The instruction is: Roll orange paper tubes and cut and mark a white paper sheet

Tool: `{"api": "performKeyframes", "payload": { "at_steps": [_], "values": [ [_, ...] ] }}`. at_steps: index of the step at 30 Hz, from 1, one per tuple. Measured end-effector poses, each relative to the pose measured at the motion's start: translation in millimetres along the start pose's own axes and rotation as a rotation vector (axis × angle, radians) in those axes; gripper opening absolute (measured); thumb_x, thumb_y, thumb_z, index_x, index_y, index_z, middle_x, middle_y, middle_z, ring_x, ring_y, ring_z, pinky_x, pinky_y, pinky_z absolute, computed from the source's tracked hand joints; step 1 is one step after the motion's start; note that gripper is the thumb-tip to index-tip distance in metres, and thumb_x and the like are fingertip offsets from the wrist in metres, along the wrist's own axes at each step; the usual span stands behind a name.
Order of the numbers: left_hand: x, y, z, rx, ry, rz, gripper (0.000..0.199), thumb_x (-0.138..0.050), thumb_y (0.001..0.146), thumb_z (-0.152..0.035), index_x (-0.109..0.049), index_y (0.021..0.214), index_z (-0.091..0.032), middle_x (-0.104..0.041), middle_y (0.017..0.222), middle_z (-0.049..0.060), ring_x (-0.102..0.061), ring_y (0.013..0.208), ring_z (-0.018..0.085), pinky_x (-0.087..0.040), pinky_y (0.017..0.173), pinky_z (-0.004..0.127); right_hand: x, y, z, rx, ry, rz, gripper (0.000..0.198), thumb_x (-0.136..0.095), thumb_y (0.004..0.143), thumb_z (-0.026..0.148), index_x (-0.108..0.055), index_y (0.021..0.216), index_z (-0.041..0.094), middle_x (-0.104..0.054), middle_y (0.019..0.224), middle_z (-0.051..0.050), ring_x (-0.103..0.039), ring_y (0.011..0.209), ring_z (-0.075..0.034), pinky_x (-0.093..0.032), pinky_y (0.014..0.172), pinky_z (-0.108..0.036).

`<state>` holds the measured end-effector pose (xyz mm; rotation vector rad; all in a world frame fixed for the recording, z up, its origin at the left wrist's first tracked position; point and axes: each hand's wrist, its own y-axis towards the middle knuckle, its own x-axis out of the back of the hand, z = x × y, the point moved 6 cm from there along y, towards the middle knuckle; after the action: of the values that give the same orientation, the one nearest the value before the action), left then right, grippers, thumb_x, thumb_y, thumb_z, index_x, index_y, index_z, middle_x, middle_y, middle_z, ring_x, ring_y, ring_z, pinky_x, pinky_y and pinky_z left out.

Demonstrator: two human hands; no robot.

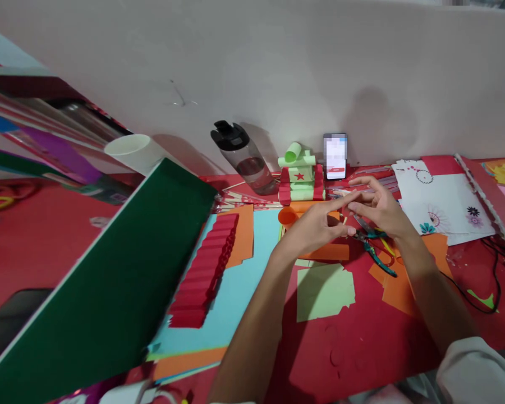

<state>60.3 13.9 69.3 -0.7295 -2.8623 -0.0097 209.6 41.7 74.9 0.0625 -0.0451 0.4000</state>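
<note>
My left hand [315, 225] reaches in from the left, with index finger and thumb stretched apart. Its index fingertip meets the fingers of my right hand [379, 209], whose thumb and a finger close around that spot. Whether something small is between them I cannot make out. Under the hands lie pliers with teal handles [376, 259] and scissors with yellow handles [388, 246]. An orange paper roll [329, 252] lies below my left hand, and another orange tube [287, 216] shows beside it. Behind stands a green and red paper model [299, 175] with a red star.
A dark green board [105, 275] leans at left beside pleated red paper [206, 275] on blue sheets [231, 303]. A water bottle [252, 168] and a phone [335, 157] stand by the wall. Green paper [325, 293], orange scraps [399, 292] and a black cable [495, 280] lie around.
</note>
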Motion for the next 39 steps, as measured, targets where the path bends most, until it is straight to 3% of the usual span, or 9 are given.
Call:
{"api": "performKeyframes", "payload": {
  "at_steps": [6,11,15,18,22,27,32,36,39],
  "values": [
    [-2,1,10,-0.001,0.020,0.051,0.073,-0.076,0.089,-0.027,-0.054,0.158,-0.034,-0.077,0.122,0.007,-0.072,0.076,0.016,-0.057,0.068,0.030,9,0,0,0.027,-0.147,0.003,0.038,-0.073,0.088,0.027,-0.058,0.123,0.027,-0.072,0.090,0.001,-0.070,0.085,-0.019,-0.055,0.079,-0.036],
    [6,-5,4,0.047,0.043,-0.060,0.072,-0.075,0.089,-0.026,-0.048,0.156,-0.034,-0.062,0.153,0.015,-0.074,0.076,0.016,-0.063,0.071,0.035,33,-1,-11,-0.044,-0.594,0.033,0.035,-0.064,0.094,0.025,-0.062,0.128,0.029,-0.069,0.086,0.001,-0.064,0.075,-0.017,-0.048,0.070,-0.031],
    [23,-12,-1,0.069,0.093,-0.219,0.053,-0.078,0.087,-0.029,-0.055,0.134,-0.024,-0.077,0.118,0.011,-0.079,0.087,0.022,-0.066,0.076,0.035,43,-3,-26,-0.143,-1.077,0.095,0.037,-0.055,0.096,0.016,-0.066,0.130,0.025,-0.073,0.088,-0.003,-0.063,0.075,-0.020,-0.038,0.066,-0.031],
    [46,-24,-9,0.040,0.139,-0.382,0.043,-0.084,0.083,-0.038,-0.058,0.114,-0.023,-0.079,0.099,0.007,-0.080,0.092,0.025,-0.067,0.082,0.037,39,-3,-32,-0.186,-1.264,0.166,0.038,-0.049,0.098,0.014,-0.067,0.130,0.023,-0.076,0.095,-0.007,-0.066,0.082,-0.023,-0.037,0.067,-0.031],
    [78,-46,-18,0.044,0.263,-0.552,0.033,-0.083,0.084,-0.041,-0.064,0.104,-0.022,-0.081,0.103,0.009,-0.080,0.102,0.029,-0.067,0.087,0.039,36,-3,-36,-0.238,-1.328,0.193,0.037,-0.047,0.101,0.017,-0.067,0.132,0.022,-0.078,0.106,-0.011,-0.070,0.096,-0.029,-0.041,0.073,-0.033],
    [104,-63,-16,0.068,0.440,-0.639,0.026,-0.066,0.095,-0.037,-0.076,0.112,-0.022,-0.082,0.101,0.007,-0.080,0.098,0.028,-0.064,0.095,0.043,38,-1,-46,-0.259,-1.402,0.206,0.044,-0.047,0.101,0.018,-0.064,0.142,0.023,-0.078,0.119,-0.014,-0.072,0.103,-0.033,-0.044,0.079,-0.036],
    [108,-66,-19,0.025,0.474,-0.627,0.035,-0.055,0.101,-0.035,-0.075,0.125,-0.019,-0.081,0.111,0.009,-0.079,0.094,0.024,-0.064,0.095,0.041,40,1,-56,-0.260,-1.424,0.197,0.043,-0.045,0.103,0.023,-0.064,0.141,0.026,-0.078,0.117,-0.015,-0.073,0.101,-0.036,-0.047,0.081,-0.039],
    [104,-66,-24,0.015,0.510,-0.587,0.032,-0.062,0.097,-0.028,-0.070,0.127,-0.024,-0.074,0.134,0.009,-0.077,0.102,0.023,-0.063,0.095,0.038,41,1,-59,-0.279,-1.449,0.207,0.044,-0.043,0.103,0.023,-0.063,0.141,0.026,-0.078,0.119,-0.015,-0.074,0.101,-0.036,-0.047,0.080,-0.040],
    [103,-66,-24,0.031,0.526,-0.546,0.028,-0.068,0.093,-0.027,-0.067,0.121,-0.024,-0.074,0.125,0.007,-0.076,0.100,0.021,-0.062,0.091,0.035,41,2,-59,-0.282,-1.461,0.204,0.044,-0.041,0.104,0.024,-0.063,0.141,0.028,-0.078,0.122,-0.013,-0.074,0.102,-0.036,-0.047,0.081,-0.040]
  ]
}}
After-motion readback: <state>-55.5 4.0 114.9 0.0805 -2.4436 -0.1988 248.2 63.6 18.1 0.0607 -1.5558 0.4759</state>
